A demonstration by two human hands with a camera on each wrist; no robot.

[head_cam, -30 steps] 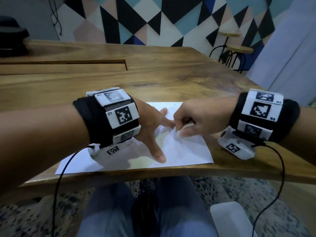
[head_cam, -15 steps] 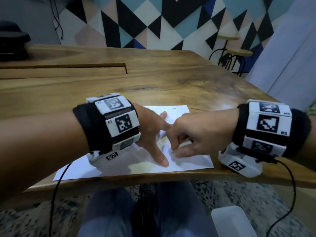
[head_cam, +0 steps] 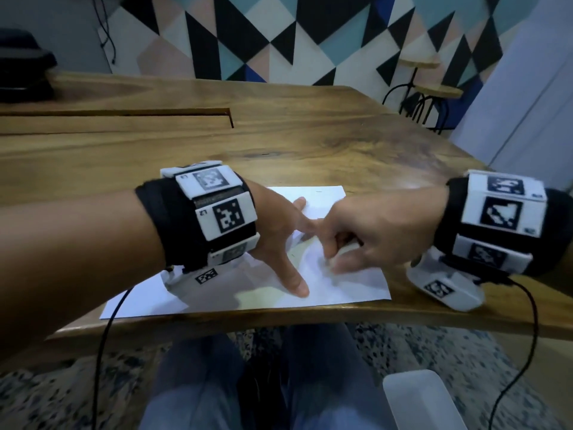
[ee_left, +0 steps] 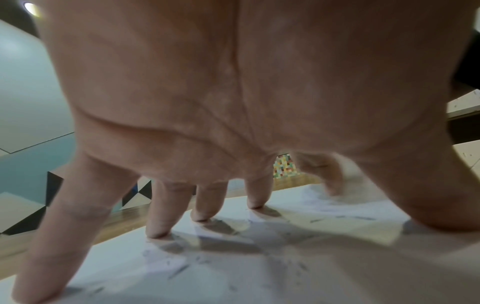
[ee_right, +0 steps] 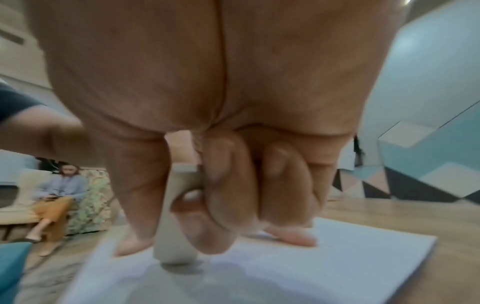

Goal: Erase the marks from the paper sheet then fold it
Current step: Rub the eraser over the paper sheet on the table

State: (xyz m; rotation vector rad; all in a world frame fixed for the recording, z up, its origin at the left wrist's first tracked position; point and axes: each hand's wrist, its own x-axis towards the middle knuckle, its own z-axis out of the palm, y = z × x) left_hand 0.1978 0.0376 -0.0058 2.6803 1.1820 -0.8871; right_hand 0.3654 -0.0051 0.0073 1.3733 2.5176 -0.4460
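Observation:
A white paper sheet (head_cam: 350, 283) lies at the near edge of the wooden table (head_cam: 310, 144). My left hand (head_cam: 279, 240) presses it flat with fingers and thumb spread; the left wrist view shows the fingertips (ee_left: 158, 232) on the paper sheet (ee_left: 233, 267) among faint grey marks and crumbs. My right hand (head_cam: 350, 240) pinches a white eraser (ee_right: 176, 224) upright between thumb and curled fingers, its lower end on the paper sheet (ee_right: 285, 267), just right of my left thumb. In the head view the eraser is mostly hidden by the right hand.
The table's front edge (head_cam: 279, 321) runs just below the sheet. A dark object (head_cam: 21, 69) sits at the far left of the table. Stools (head_cam: 424, 97) stand beyond the far right corner. A white tub (head_cam: 421, 401) rests on the floor by my legs.
My right hand with the eraser has shifted left and slightly down along the sheet, closer to my left thumb. The left hand stays pressed on the paper.

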